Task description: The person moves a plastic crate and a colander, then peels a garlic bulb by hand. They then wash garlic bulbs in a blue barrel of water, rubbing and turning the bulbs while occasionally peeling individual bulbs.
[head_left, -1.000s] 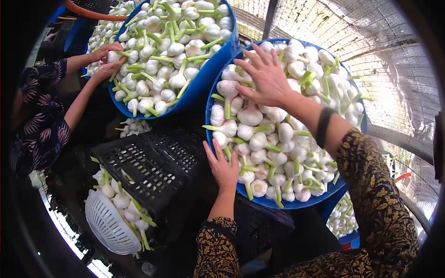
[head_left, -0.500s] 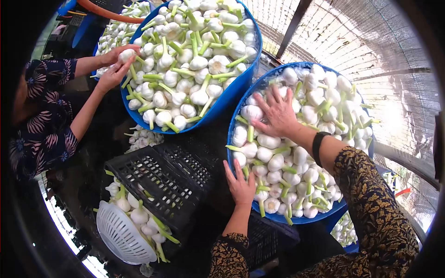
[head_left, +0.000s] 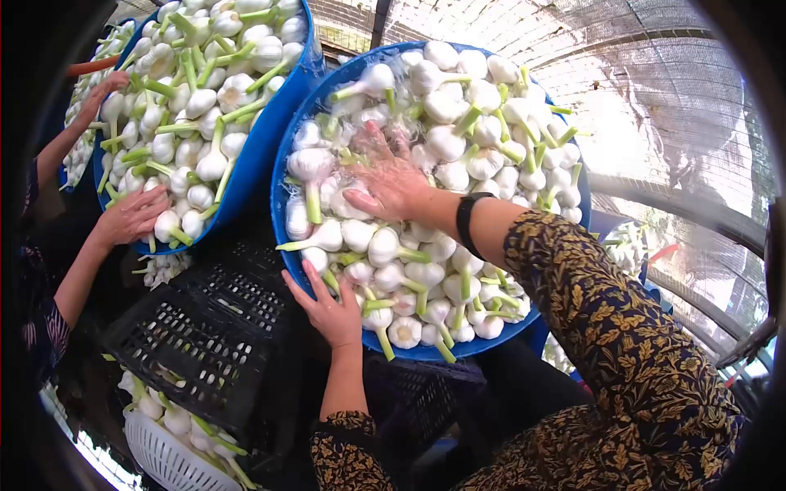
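A round blue tub is heaped with white garlic bulbs on green stems. My right hand, a black band on its wrist, lies over the bulbs left of the middle, fingers spread, with water or clear film around the fingertips. At the tub's lower left rim rests my left hand, its fingers apart against the edge and the nearest bulbs. Neither hand holds a bulb.
A second blue tub of garlic stands at the upper left, with a co-worker's hands on it. Below are a black perforated crate and a white plastic basket with garlic. Mesh netting hangs at the right.
The view has shifted right, so the tubs appear further left. My right hand has sunk lower among the bulbs. The co-worker's hands have parted and rest on the other tub.
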Action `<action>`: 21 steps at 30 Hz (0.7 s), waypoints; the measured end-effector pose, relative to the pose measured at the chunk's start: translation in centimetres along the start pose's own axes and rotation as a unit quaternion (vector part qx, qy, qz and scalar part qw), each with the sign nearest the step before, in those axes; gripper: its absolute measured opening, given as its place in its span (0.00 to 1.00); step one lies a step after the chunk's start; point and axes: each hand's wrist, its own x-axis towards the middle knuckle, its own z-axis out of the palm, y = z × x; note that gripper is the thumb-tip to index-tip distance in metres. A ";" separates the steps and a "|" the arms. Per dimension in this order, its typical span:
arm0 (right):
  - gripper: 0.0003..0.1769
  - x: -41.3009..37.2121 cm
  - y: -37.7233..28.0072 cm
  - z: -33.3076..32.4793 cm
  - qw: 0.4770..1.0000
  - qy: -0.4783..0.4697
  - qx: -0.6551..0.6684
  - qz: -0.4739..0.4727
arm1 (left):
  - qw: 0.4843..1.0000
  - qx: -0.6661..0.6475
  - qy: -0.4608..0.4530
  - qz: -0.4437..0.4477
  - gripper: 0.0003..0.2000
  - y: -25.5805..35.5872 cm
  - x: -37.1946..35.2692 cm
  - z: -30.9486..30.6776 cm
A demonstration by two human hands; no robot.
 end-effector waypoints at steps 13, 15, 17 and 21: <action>0.38 2.3 9.8 -9.9 0.984 0.009 -0.142 0.108 | 0.999 0.049 -0.005 -0.001 0.35 0.7 -0.4 -0.3; 0.36 1.1 10.1 -8.4 0.984 -0.041 -0.125 0.117 | 0.999 0.046 -0.012 -0.008 0.35 0.8 -0.5 -0.5; 0.34 -0.7 9.2 -7.9 0.983 -0.073 -0.130 0.104 | 0.999 0.030 -0.008 -0.008 0.35 1.0 -0.3 -0.4; 0.32 0.7 9.7 -5.7 0.984 0.005 -0.134 0.119 | 0.998 0.055 -0.004 0.008 0.34 0.4 -0.4 -0.3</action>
